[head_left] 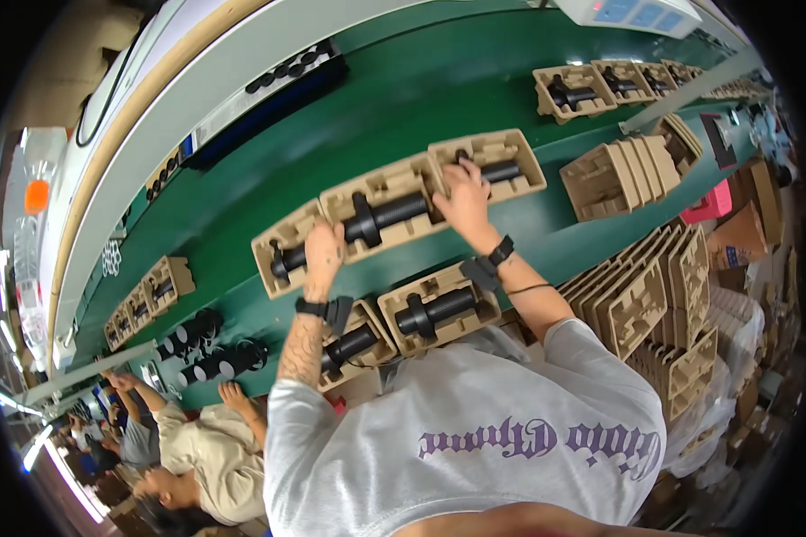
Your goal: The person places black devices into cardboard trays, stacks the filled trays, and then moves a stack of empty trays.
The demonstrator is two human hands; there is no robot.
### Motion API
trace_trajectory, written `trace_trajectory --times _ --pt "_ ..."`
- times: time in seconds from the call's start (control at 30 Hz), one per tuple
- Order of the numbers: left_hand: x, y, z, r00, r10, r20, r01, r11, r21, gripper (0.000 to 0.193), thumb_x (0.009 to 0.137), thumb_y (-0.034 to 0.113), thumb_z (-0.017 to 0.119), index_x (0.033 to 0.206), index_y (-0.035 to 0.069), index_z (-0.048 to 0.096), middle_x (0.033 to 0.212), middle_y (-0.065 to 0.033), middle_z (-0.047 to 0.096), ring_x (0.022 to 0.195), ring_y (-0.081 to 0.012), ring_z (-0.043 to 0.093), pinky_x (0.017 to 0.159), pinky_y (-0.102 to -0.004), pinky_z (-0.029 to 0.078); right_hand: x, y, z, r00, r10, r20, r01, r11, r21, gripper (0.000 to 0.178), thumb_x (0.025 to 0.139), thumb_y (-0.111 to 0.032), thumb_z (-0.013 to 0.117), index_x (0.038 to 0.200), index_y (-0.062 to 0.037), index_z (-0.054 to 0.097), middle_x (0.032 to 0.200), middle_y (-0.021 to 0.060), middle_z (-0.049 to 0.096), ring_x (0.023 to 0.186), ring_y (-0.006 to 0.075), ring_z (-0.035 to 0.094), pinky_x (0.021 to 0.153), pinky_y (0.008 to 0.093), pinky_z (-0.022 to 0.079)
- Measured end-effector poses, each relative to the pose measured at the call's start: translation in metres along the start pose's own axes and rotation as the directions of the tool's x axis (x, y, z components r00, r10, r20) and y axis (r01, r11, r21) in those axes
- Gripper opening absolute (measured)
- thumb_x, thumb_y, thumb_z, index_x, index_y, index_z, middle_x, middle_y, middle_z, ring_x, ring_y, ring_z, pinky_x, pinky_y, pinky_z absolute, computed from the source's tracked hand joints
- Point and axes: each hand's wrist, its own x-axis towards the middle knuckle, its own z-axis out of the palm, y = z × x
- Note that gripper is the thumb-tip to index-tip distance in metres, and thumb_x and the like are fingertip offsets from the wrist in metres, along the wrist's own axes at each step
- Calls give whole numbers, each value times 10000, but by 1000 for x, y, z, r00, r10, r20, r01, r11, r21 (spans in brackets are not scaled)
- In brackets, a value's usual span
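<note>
The black device [401, 210] lies in the middle tray [405, 238] of a row of three tan moulded trays; its long axis runs along the row, from lower left to upper right, with the ribbed barrel pointing to the right and the thick collar to the left; similar black parts lie in the left tray [282, 287] and the right tray [523, 185].

The left hand [323, 251] is bent at the joint of left and middle trays; the right hand [465, 201] is at the joint of middle and right trays, its thumb apart from the fingers; whether either one grips, I cannot tell.

Beyond the row, a broad strip of green surface reaches to the dark holder [288, 97]; on the near side the strip is narrower, up to two filled trays [461, 332] close to the body; nested trays [589, 183] stand near the row's right end.

The green bench [367, 112] shines softly; tall stacks of trays [638, 320] stand at right; a co-worker in beige [228, 447] is at left.
</note>
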Motion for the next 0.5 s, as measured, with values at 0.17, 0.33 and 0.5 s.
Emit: trace_trajectory --times 0.17,0.33,0.5 --pt "94 31 15 968 232 -93 -219 966 135 344 856 275 496 821 -66 524 663 -263 590 654 -424 592 582 -472 488 89 34 -12 975 -46 -218 44 999 -12 333 670 -215 647 941 -24 620 1083 91 592 1143 302 442 854 484 399" --pt "150 56 90 994 82 -70 -69 983 170 319 802 257 511 891 -46 472 693 -221 627 653 -374 632 594 -463 516 120 102 12 994 41 -104 -56 989 -139 315 704 -289 622 917 -59 647 1087 84 589 1213 287 387 876 608 331" --pt "146 73 101 996 -75 -52 76 997 24 341 821 254 488 948 -58 434 735 -239 630 733 -400 632 662 -470 510 125 120 7 1000 1 15 4 951 -309 316 719 -348 606 861 -67 633 1063 94 587 1272 317 322 956 644 253"
